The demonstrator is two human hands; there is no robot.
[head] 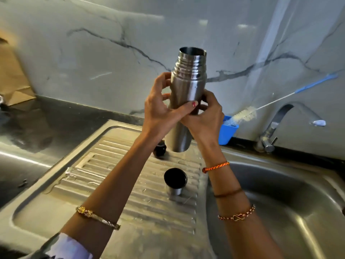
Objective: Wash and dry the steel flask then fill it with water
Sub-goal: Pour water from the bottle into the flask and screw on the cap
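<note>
Both hands, left hand [160, 111] and right hand [205, 116], are grasping the open steel flask [188, 85] upright, fingers curled around it, above the ridged draining board [141, 184].

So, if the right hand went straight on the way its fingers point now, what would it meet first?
The right hand already grips the steel flask, fingers pointing left. Past it, probably the left hand, holding the flask too.

Grey-veined marble wall [112, 43]; dark counter [37, 124]; steel sink [298, 212] with ribbed drainboard [130, 184]; tap [291, 116].
</note>
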